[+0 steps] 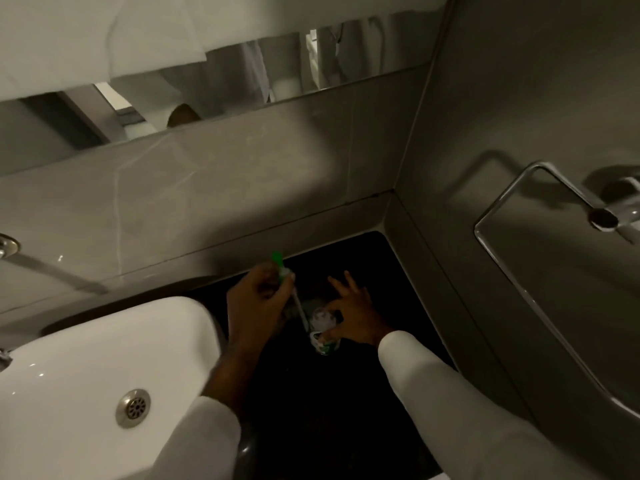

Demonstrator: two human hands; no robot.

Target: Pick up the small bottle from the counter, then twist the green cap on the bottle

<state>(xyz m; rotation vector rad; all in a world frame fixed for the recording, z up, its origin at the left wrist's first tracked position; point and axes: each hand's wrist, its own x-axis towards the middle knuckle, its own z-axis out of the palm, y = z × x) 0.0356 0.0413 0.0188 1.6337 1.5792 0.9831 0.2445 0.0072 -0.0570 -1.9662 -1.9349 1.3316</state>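
Your left hand is curled tight around a toothbrush with a green end, and the thin white stem slants down toward a small cup. Your right hand pinches the rim of that cup with thumb and first finger, while its other fingers stick out straight. The cup has green and white marks on it and stands on the dark counter, between your two hands and just to the right of the white sink. It looks like you are at the step where the brush goes into the cup or comes out of it; the lower tip is at the cup's mouth, but the light is too dim to tell if it is inside. The next move calls for a steady cup, so keep your right-hand pinch firm and move the brush straight along its own line, so that it does not tip the cup over. The wall corner sits close behind the cup, so there is little room at the back. A metal towel ring hangs on the right wall, well apart from your hands. A mirror runs above the tiles, and the sink drain shines down at the left.
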